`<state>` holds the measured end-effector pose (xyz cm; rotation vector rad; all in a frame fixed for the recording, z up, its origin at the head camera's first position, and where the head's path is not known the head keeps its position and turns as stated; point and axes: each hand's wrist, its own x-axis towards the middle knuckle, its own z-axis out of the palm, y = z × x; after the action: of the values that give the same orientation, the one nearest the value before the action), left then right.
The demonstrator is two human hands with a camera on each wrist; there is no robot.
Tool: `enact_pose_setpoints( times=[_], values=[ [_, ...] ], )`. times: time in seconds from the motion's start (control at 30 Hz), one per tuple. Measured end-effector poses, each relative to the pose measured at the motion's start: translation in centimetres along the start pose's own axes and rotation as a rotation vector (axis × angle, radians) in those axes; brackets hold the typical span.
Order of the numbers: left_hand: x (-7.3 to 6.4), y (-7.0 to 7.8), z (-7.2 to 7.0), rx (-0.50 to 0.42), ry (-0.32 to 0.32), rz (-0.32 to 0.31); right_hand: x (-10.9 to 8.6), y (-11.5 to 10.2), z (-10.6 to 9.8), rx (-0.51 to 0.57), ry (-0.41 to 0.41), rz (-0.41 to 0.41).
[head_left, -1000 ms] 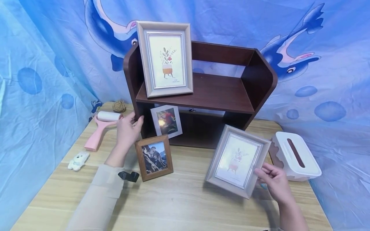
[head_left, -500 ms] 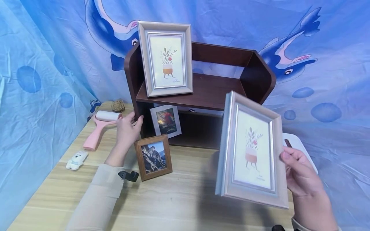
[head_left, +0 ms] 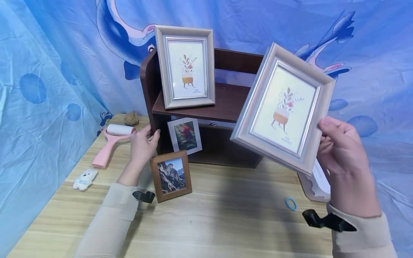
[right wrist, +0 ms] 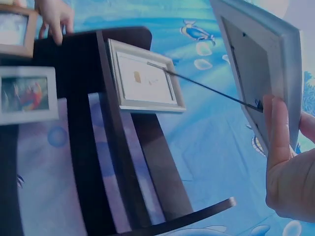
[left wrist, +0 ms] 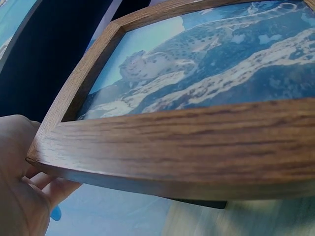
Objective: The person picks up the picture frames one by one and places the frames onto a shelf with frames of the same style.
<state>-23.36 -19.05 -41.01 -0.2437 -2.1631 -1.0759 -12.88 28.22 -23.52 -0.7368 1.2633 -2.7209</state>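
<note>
Right of centre, the held frame: up in the air, this pale silver picture frame [head_left: 284, 111], tilted, its potted-plant print facing the head camera, its lower left corner overlapping the shelf in view.
Right hand: here it is, the right hand [head_left: 343, 148] gripping the frame's right edge, thumb on the front, fingers round the back in the right-wrist view.
Left hand: over on the left, the left hand [head_left: 143, 145] sits at the shelf's side panel, touching it; gripping or merely resting, I cannot tell.
Shelf: dark brown, two levels, the shelf [head_left: 226, 96] spans the middle, a matching plant-print frame [head_left: 185, 68] upright at its upper left.
Below that: a white parrot frame [head_left: 185, 136] leans on the lower level, a wooden leopard frame [head_left: 171, 176] in front.
Left edge of the table: pink roller [head_left: 106, 150], twine ball [head_left: 131, 118], white plush [head_left: 85, 179].
Lower right: blue ring [head_left: 291, 204] on the wooden table [head_left: 200, 229], and a white box [head_left: 317, 182], mostly hidden.
Behind it all: a blue cartoon backdrop [head_left: 80, 53].
</note>
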Motion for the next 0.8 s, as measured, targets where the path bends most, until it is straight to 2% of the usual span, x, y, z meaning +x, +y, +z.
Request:
enact_pose_setpoints(
  times=[0.1,0.2,0.33,0.43,0.8],
  values=[
    [-0.1,-0.1,0.0,0.014,-0.003,0.005,1.8,-0.8,0.9,-0.095,0.079,-0.048],
    [-0.1,-0.1,0.0,0.020,-0.002,0.007,3.6,-1.7,1.9,-0.239,0.167,-0.106],
    [-0.1,-0.1,0.0,0.025,0.004,0.005,6.0,-2.6,3.1,-0.469,0.239,-0.182],
    [0.0,-0.1,-0.1,0.028,0.004,0.007,7.3,-2.7,3.5,-0.585,0.285,-0.211],
    [0.0,-0.4,0.2,0.039,0.010,0.025,10.0,-1.0,3.3,-0.768,0.412,-0.246]
  ],
)
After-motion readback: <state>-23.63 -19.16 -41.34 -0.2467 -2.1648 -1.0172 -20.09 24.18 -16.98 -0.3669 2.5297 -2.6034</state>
